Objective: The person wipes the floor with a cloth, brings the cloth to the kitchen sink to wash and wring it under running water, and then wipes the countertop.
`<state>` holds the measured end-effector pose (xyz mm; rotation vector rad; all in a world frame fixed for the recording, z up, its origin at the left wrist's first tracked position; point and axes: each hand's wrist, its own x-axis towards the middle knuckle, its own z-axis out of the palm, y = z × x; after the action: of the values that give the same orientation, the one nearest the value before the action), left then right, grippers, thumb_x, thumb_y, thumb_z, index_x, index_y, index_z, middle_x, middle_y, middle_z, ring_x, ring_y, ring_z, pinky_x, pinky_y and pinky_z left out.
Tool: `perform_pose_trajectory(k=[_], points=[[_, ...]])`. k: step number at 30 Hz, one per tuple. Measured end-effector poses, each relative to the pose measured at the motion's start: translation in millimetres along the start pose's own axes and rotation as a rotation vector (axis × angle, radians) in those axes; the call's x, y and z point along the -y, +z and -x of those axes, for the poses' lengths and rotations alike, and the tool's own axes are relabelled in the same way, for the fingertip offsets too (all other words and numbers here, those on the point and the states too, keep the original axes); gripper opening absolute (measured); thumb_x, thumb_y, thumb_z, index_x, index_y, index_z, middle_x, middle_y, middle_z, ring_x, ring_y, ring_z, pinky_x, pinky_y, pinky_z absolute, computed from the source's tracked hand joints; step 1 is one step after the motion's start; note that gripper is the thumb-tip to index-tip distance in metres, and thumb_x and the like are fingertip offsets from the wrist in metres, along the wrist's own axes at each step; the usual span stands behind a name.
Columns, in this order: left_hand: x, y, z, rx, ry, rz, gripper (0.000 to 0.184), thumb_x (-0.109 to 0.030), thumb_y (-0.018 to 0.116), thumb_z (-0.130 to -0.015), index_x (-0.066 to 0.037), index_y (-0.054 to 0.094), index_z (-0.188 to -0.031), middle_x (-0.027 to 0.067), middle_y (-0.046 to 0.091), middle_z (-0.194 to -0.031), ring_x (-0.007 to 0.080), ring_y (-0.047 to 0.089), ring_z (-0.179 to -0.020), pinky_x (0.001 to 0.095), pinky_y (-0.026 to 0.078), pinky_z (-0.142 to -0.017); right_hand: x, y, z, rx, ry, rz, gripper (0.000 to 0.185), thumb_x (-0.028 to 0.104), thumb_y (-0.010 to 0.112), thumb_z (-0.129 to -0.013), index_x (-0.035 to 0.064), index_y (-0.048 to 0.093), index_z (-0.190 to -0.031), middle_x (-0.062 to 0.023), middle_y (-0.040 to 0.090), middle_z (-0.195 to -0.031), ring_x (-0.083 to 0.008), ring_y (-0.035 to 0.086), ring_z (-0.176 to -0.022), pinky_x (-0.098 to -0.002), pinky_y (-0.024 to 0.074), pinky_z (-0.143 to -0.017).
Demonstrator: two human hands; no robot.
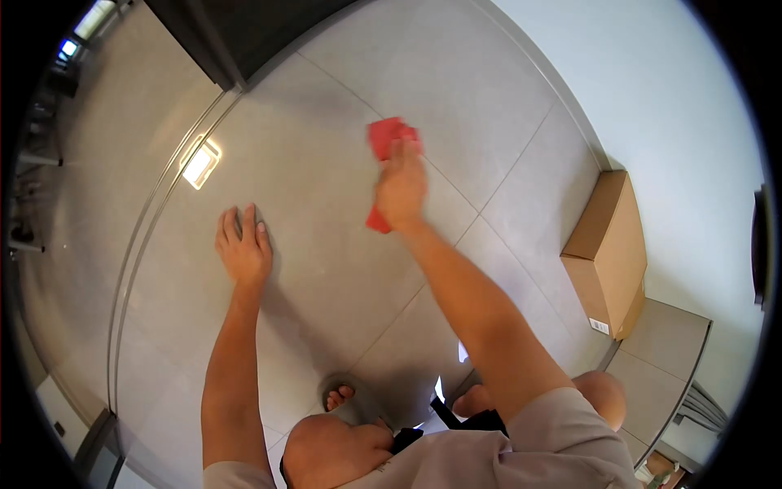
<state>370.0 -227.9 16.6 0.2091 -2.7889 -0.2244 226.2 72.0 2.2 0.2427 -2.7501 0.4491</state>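
While the right hand (402, 189) lies over the red cloth (386, 138) on the tiled floor (322, 196), the likeliest trouble, I judge, is the cloth bunching or slipping from under the palm, since it sticks out beyond the fingertips and again near the wrist. Those fingers look held close together, though blur hides whether they pinch the fabric. The left hand (246, 257) appears to rest on the floor well apart from the cloth, fingers somewhat spread; if the surface is slick (it is glossy enough to mirror a light (199, 165)), that hand could skid under leaning weight. The cardboard box (615, 269) by the wall (652, 106) seems too far off to be knocked. Counted: two hands, one cloth, at least one box, two bare knees (322, 448), one plainly visible set of toes (340, 398).
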Motion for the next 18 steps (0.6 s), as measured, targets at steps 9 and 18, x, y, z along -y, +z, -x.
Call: perform_pose_trajectory(k=[9, 18], points=[[5.9, 1.2, 3.1, -0.027, -0.049, 0.105, 0.042, -0.019, 0.06, -0.102, -0.011, 0.062, -0.143, 0.0166, 0.058, -0.145, 0.0407, 0.049, -0.139, 0.0541, 0.04, -0.113, 80.0, 20.9, 41.1, 0.2, -0.232, -0.453, 0.054, 0.0, 0.058, -0.09, 0.0076, 0.063, -0.143, -0.0194, 0.059, -0.149, -0.0399, 0.053, -0.139, -0.0481, 0.0414, -0.118], [2.9, 2.1, 0.8, -0.026, -0.054, 0.067, 0.041, -0.016, 0.059, -0.103, -0.011, 0.06, -0.143, 0.0154, 0.057, -0.146, 0.0399, 0.049, -0.14, 0.0534, 0.039, -0.113, -45.1, -5.6, -26.0, -0.017, 0.342, 0.121, 0.052, 0.02, 0.056, -0.104, -0.0042, 0.051, -0.15, -0.0246, 0.048, -0.159, -0.044, 0.044, -0.146, -0.053, 0.0336, -0.121]])
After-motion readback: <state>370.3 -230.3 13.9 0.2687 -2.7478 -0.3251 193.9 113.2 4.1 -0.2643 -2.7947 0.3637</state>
